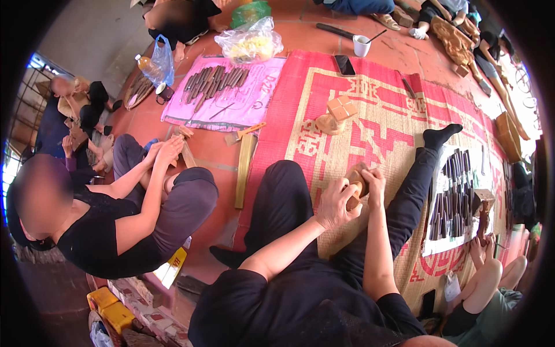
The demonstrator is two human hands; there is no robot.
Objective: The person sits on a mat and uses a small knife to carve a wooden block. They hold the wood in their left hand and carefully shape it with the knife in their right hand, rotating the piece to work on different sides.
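Left hand [336, 202]: fingers curled round the wooden piece [361, 184];
Right hand [373, 183]: fingers gripping its far end;
Wooden piece: in both hands, above the patterned mat [325, 163], between the legs;
Mat: wooden block [343, 107] right by round wooden part [328, 125]; black phone [345, 65] beyond;
Right side: dark tools [454, 199] in rows

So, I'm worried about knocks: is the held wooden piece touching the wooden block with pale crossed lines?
Apart. The head view shows bare mat between the held wooden piece and the wooden block beyond it.
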